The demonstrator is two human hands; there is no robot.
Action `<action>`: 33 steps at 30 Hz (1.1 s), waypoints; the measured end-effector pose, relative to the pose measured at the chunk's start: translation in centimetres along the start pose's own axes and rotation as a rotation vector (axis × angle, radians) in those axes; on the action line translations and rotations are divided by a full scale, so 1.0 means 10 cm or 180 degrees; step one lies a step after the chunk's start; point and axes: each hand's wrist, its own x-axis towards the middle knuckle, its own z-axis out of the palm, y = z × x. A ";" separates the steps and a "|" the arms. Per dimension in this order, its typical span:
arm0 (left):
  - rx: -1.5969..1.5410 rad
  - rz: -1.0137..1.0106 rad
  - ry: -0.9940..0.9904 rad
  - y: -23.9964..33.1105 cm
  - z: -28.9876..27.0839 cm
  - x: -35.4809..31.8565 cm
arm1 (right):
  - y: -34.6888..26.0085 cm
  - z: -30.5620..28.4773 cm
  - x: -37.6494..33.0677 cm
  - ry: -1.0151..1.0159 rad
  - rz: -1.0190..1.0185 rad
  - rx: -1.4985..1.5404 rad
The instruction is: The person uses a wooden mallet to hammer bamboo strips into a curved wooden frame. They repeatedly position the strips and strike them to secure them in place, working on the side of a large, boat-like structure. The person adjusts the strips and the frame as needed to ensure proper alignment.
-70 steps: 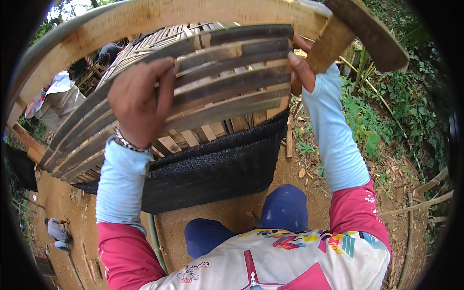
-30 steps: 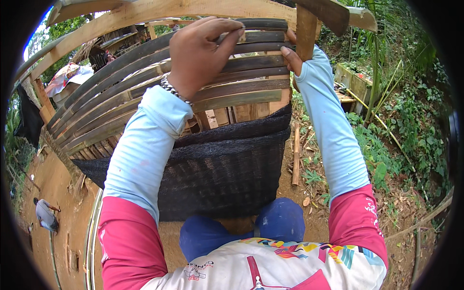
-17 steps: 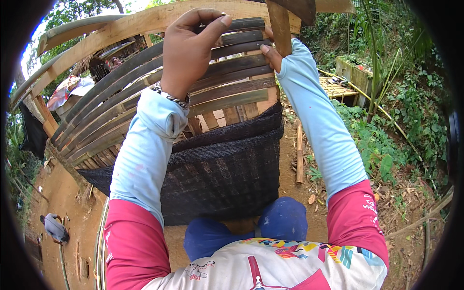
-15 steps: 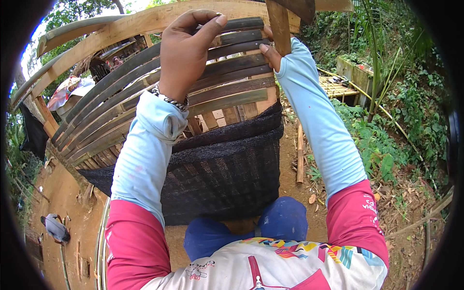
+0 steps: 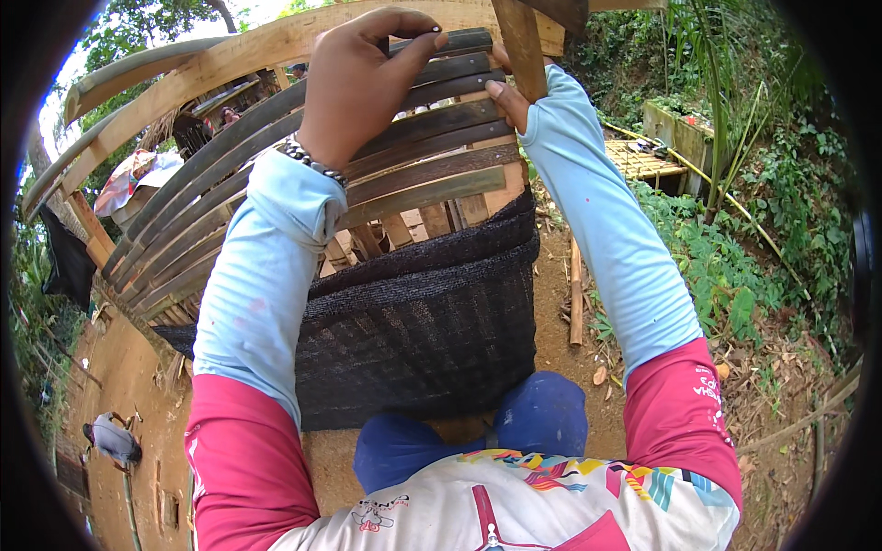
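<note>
Head view, looking down the person's two pale-blue sleeves at a rack of bamboo slats (image 5: pixel 404 156) raised in front of them. Left hand (image 5: pixel 354 83) lies spread over the upper slats, its fingers (image 5: pixel 404 23) curled around the topmost one just under the pale wooden beam (image 5: pixel 230 64); it grips that slat, palm pressed flat on those below. Right hand (image 5: pixel 510 96) is at the right end of the slats, beside an upright wooden post (image 5: pixel 522 46); only a thumb and part of the palm show, so I cannot tell whether it grips the post or merely braces against it.

My reading is that the slats are being seated or lined up against the post, one hand pressing them flat while the other steadies the end. Any further adjustment would call for keeping that pressure even, since the strips look springy and could slide out of line.

The slats are long, dark, weathered strips, slightly bowed, laid nearly parallel with narrow gaps, running from the post away to the left below the beam. Beneath the slats hangs a black woven mesh sheet (image 5: pixel 423 331). Below that sheet are the person's blue-clad knees (image 5: pixel 542 413) over bare earth, and right of the post, green undergrowth (image 5: pixel 735 266).
</note>
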 end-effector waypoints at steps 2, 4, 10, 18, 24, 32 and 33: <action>0.0309 0.0213 -0.0060 -0.03 0.04 0.06 | 0.04 0.03 0.01 0.0052 -0.0031 0.0142; 0.0503 0.0669 0.0022 -0.08 0.10 0.12 | 0.04 0.03 0.02 0.0059 -0.0056 0.0148; 0.0919 0.1095 0.0288 -0.10 0.24 0.09 | -0.04 0.02 -0.02 -0.0022 -0.0066 0.0237; 0.0780 0.0949 0.0405 -0.18 0.30 0.09 | -0.04 0.01 -0.07 -0.0037 -0.0051 0.1255; 0.0768 0.0926 0.0306 -0.14 0.25 0.11 | -0.04 0.02 -0.08 0.0144 -0.0099 0.1056; 0.0772 0.0807 0.0157 -0.06 0.21 0.15 | -0.01 0.02 -0.08 0.0084 -0.0074 0.1036; 0.0761 0.0790 0.0139 -0.05 0.20 0.16 | -0.01 0.03 -0.09 0.0103 -0.0070 0.1081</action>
